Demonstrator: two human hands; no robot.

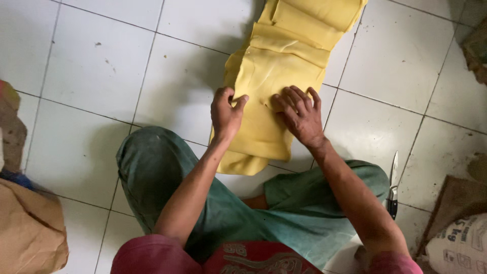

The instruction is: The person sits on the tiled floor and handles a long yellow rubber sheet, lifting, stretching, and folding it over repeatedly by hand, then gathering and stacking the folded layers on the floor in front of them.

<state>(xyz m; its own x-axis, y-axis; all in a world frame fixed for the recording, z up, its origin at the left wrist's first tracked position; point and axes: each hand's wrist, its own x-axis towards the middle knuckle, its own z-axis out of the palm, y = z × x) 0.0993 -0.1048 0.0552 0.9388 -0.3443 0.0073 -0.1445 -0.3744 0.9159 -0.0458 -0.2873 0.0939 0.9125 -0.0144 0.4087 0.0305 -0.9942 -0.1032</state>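
A long yellow sheet (pixel 284 66), soft and folded in layers, lies on the white tiled floor (pixel 96 66) in front of my crossed legs in green trousers (pixel 152 167). My left hand (pixel 227 112) pinches the sheet's left edge between thumb and fingers. My right hand (pixel 300 114) rests on the sheet's right part with its fingers curled, pressing or gripping a fold. The near end of the sheet hangs over toward my knees.
A knife (pixel 393 185) with a dark handle lies on the floor beside my right knee. A white sack (pixel 459 246) and brown material sit at the right. A brown paper bag (pixel 28 228) stands at the lower left.
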